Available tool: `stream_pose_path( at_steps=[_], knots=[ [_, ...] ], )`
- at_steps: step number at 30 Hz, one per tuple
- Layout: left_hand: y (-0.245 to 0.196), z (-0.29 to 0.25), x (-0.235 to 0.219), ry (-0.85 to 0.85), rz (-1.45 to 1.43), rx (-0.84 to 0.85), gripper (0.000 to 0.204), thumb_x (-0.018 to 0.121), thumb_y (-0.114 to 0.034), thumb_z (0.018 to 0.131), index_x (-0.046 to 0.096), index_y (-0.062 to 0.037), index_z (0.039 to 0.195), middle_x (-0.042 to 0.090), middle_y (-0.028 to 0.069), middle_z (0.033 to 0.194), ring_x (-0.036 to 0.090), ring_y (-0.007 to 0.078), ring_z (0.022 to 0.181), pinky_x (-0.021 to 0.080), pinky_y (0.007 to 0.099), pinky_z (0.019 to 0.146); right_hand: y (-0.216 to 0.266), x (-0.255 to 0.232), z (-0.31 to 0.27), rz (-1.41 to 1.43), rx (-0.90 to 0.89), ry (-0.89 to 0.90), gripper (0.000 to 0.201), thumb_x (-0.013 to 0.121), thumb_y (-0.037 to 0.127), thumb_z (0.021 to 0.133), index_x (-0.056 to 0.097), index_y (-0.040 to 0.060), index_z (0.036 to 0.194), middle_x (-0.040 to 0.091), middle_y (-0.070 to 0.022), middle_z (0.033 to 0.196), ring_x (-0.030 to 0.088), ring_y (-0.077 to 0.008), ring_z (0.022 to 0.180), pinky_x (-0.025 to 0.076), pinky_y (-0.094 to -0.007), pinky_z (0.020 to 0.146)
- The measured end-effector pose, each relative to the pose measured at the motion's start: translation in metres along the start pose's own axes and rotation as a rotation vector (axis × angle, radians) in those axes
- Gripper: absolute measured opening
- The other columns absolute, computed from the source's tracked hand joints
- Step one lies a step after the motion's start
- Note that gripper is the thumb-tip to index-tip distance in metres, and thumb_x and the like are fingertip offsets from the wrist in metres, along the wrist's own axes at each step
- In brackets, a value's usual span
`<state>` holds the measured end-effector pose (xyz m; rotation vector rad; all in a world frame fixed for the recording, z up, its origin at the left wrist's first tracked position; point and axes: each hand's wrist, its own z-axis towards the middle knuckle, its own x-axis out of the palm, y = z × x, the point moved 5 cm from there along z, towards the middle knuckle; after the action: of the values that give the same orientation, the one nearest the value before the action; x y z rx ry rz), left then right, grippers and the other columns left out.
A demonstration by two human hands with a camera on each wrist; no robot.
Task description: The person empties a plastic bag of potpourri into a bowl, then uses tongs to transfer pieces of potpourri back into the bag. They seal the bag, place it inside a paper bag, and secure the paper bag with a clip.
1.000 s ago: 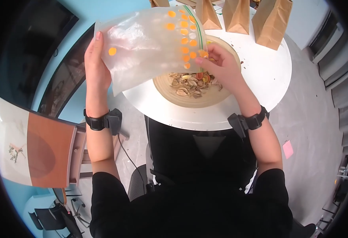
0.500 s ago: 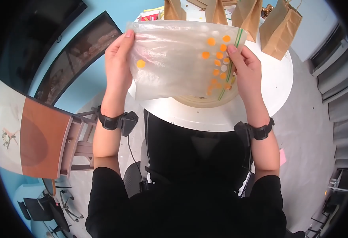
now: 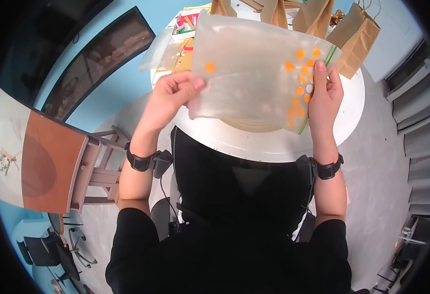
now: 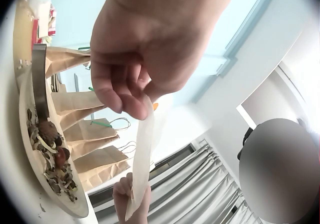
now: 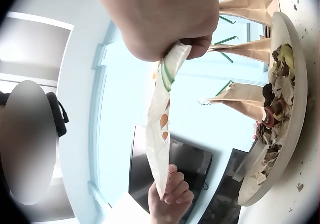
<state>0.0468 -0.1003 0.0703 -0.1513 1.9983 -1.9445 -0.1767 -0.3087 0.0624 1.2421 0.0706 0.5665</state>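
A translucent zip bag (image 3: 249, 63) with orange dots and a green zip line is held up flat over the round table. My left hand (image 3: 168, 100) pinches its lower left edge between thumb and fingers. On the zip side, my right hand (image 3: 326, 100) grips the bag with the thumb in front. Edge-on in both wrist views, the bag looks thin and flat. Below it stands a round, shallow dish (image 3: 256, 127), mostly hidden by the bag in the head view. Dried petals and plant pieces (image 5: 280, 96) fill it in the right wrist view, and a grey strip-like handle (image 4: 40, 84) rises from it.
Several brown paper bags (image 3: 357, 44) stand along the far side of the white round table (image 3: 345, 110). At the back left are a red and white box (image 3: 185, 23) and a clear plastic sheet (image 3: 158, 51). Small crumbs lie on the tabletop.
The bag has shifted right and turned to face the head camera. My left hand has moved from its upper left edge to the lower left. My right hand has moved right with the zip end.
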Motion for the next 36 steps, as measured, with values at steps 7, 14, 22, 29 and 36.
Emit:
stream_pose_path(
  at_steps=[7,14,22,29,36],
  knots=[
    [0.01,-0.014,0.001,-0.2,-0.153,0.176,0.028,0.059,-0.024,0.099,0.066,0.0012,0.107,0.069,0.0037,0.09,0.063,0.0083,0.073,0.05,0.0243,0.067,-0.012,0.002,-0.02,-0.112,0.059,0.224,0.019,0.057,0.02,0.1,0.061,0.0038,0.09,0.044,0.011,0.062,0.036,0.0024,0.057,0.028,-0.0179,0.05],
    [0.019,-0.036,0.002,-0.19,-0.234,0.137,0.023,0.058,-0.016,0.098,0.069,0.0045,0.102,0.071,0.0105,0.088,0.067,0.0146,0.071,0.055,0.0288,0.07,-0.023,-0.005,-0.043,-0.181,0.085,0.312,0.016,0.059,0.016,0.099,0.062,0.0032,0.089,0.04,0.0109,0.061,0.033,0.0016,0.055,0.026,-0.0185,0.049],
    [0.056,-0.08,-0.069,-0.403,-0.301,0.105,0.027,0.057,-0.018,0.099,0.067,0.0048,0.109,0.07,0.0069,0.079,0.065,0.0131,0.068,0.051,0.0245,0.063,-0.006,-0.008,-0.038,-0.166,0.162,0.329,0.027,0.049,0.023,0.102,0.064,0.0007,0.107,0.05,0.0016,0.055,0.042,-0.0036,0.046,0.032,-0.0192,0.045],
    [0.107,-0.081,-0.162,-0.976,-0.222,0.156,0.029,0.055,-0.021,0.1,0.064,0.0007,0.117,0.069,0.0046,0.093,0.065,0.0098,0.076,0.053,0.0253,0.066,-0.005,-0.051,0.022,-0.293,0.039,0.113,0.029,0.05,0.026,0.102,0.064,0.0017,0.109,0.048,0.0011,0.053,0.043,-0.005,0.047,0.032,-0.02,0.045],
    [0.151,-0.04,-0.124,-0.856,-0.179,-0.076,0.03,0.052,-0.013,0.098,0.058,-0.0029,0.125,0.067,0.0052,0.096,0.066,0.0115,0.079,0.054,0.022,0.059,-0.032,-0.066,0.153,-0.718,-0.148,-0.046,0.051,0.063,0.04,0.09,0.06,-0.0002,0.121,0.066,-0.0132,0.097,0.063,-0.0143,0.065,0.05,-0.027,0.062]
  ],
)
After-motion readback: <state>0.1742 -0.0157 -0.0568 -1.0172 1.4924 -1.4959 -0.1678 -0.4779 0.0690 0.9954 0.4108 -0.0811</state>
